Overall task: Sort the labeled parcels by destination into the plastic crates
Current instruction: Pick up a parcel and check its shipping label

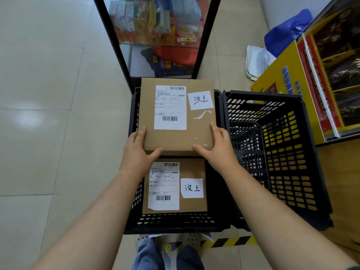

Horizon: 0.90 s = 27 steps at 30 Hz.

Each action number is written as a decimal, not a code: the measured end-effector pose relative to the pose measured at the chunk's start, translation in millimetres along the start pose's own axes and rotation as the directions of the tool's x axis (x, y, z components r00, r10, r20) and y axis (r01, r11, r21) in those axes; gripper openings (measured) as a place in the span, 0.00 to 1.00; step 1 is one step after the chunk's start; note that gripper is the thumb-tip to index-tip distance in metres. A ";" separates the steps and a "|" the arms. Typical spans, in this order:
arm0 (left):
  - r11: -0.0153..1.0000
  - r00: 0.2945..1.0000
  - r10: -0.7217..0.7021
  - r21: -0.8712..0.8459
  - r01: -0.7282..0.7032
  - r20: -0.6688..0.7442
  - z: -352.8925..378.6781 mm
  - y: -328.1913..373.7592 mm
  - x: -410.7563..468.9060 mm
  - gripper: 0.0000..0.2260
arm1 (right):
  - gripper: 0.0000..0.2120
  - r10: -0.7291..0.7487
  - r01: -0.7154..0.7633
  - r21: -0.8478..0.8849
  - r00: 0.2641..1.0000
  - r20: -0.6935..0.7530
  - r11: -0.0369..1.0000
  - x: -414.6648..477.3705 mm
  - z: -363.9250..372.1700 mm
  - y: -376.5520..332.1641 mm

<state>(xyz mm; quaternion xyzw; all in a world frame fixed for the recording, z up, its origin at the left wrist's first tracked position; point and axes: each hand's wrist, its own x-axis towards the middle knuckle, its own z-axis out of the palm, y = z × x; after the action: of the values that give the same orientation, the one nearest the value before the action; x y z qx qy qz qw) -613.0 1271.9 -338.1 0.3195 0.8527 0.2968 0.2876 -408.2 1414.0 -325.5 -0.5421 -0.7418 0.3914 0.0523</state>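
you're gripping the flat, brown cardboard parcel point(196, 131) by its near corners: left hand point(136, 152) and right hand point(218, 149) are both clamping it, thumbs pressing its smooth top. beneath your wrists a second parcel point(192, 168) is lying flat in the slotted black crate point(175, 221). just right of your right hand, a latticed crate point(282, 152) is standing open.

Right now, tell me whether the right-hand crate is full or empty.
Empty, as far as visible: the right-hand crate shows only bare mesh walls and floor, nothing inside.
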 end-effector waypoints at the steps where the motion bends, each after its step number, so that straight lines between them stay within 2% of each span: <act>1: 1.000 1.000 -0.003 -0.002 0.003 -0.002 0.0 1.9 -0.5 0.39 | 0.46 0.000 0.000 -0.006 1.000 0.007 1.000 -0.3 -0.8 0.3; 5: 1.000 1.000 -0.019 -0.002 0.019 -0.008 0.3 -1.0 -1.8 0.39 | 0.48 -0.006 0.008 -0.052 0.999 0.033 0.999 -4.8 1.3 2.9; 12: 0.993 0.999 -0.032 0.114 0.028 0.041 -9.6 11.3 -6.5 0.39 | 0.49 0.009 -0.006 -0.094 0.999 0.040 0.996 -4.5 -8.2 -3.0; 16: 0.983 0.997 0.066 0.169 -0.071 0.031 -22.9 22.2 -17.9 0.36 | 0.45 0.014 -0.012 -0.089 1.000 0.021 0.996 -22.0 -21.5 -7.1; 19: 0.963 0.982 0.170 0.197 -0.182 0.079 -36.3 35.4 -36.0 0.34 | 0.41 -0.073 0.078 -0.150 0.997 0.037 0.986 -47.6 -35.9 -15.2; 23: 0.889 0.943 0.267 0.326 -0.321 0.201 -59.2 67.2 -71.9 0.33 | 0.35 -0.222 0.235 -0.247 0.972 0.079 0.940 -86.4 -61.0 -37.2; 27: 0.868 0.925 0.328 0.326 -0.375 0.191 -98.3 116.2 -110.6 0.31 | 0.35 -0.337 0.340 -0.220 0.940 0.056 0.914 -117.9 -105.6 -72.7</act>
<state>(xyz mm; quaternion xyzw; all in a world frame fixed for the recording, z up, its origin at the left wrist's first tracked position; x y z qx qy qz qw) -566.6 1233.1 -159.9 0.5347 0.7992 0.1633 0.2208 -362.7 1362.0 -165.6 -0.4046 -0.8644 0.2939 0.0510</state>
